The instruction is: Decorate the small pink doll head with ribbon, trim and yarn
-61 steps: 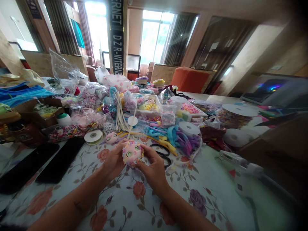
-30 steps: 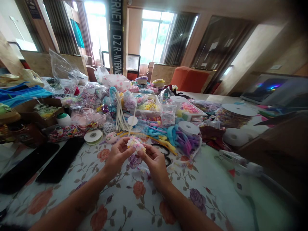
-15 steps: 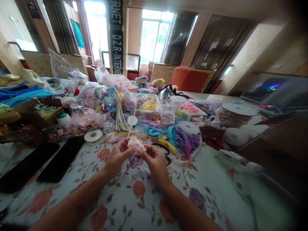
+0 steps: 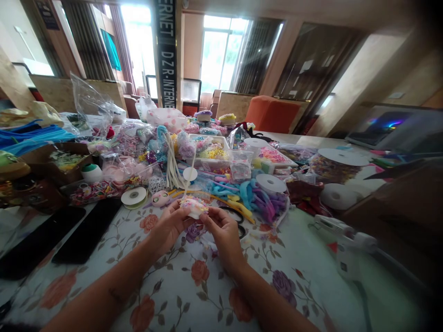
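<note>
Between both hands is a small white piece with multicoloured fluffy trim (image 4: 194, 206), held above the flowered tablecloth. My left hand (image 4: 173, 224) pinches its left side between thumb and fingers. On its right side, my right hand (image 4: 223, 230) grips the edge the same way. The exact kind of piece is too small to make out. Black-handled scissors (image 4: 240, 226) lie partly hidden behind my right hand. Just beyond the hands are a pink doll-like head (image 4: 160, 198) and yellow fuzzy stems (image 4: 242, 210).
A ribbon spool (image 4: 134, 197) and two black phone-like slabs, one of them the nearer slab (image 4: 88, 230), lie left. A white glue gun (image 4: 346, 244) stands right, beside a cardboard box (image 4: 391, 203). Bags, a white tray (image 4: 224, 140) and blue and purple fuzzy stems (image 4: 258, 198) crowd the back.
The fluffy piece has turned a little in my fingers, so more of its plain white lower side shows. Both hands stay in nearly the same place.
</note>
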A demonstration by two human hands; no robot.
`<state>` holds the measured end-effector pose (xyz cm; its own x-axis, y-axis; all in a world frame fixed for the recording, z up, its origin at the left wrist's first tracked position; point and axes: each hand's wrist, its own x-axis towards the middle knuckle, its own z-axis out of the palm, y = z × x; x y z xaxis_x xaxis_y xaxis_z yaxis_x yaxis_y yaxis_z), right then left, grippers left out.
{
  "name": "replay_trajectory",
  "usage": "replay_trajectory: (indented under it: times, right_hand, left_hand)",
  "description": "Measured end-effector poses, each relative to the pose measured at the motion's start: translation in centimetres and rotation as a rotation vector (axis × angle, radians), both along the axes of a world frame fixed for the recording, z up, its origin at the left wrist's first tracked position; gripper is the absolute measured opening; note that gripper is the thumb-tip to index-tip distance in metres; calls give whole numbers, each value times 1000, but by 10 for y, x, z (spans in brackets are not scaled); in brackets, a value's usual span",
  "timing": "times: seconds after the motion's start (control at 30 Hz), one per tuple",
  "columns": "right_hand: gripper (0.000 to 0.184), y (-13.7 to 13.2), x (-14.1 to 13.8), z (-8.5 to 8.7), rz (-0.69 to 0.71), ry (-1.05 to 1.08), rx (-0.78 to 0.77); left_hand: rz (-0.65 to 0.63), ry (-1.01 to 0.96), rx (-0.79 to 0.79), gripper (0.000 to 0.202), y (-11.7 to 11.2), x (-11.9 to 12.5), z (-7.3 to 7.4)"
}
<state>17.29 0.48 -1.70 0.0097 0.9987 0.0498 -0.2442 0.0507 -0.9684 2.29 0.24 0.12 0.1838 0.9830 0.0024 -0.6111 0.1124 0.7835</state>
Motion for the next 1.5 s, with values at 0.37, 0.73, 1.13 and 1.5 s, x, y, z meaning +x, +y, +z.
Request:
replay_trajectory:
  times: [0.37,0.73,1.13,1.5]
  right_hand:
    - [44,1,2,-1,-3,-138,28]
    - [25,-7,5,13,40,-310,149]
    - [34,-6,4,13,6,-161,53]
    - [28,-13,4,22,-29,-240,49]
  left_hand:
    - [-2,-79,-60,19,6,-2,-8]
    - [8,-12,-60,22,2,-2,-2]
    - [-77,-27,-134,48,0,-2,-2]
    - [-97,32,-142,41,0,-5,0]
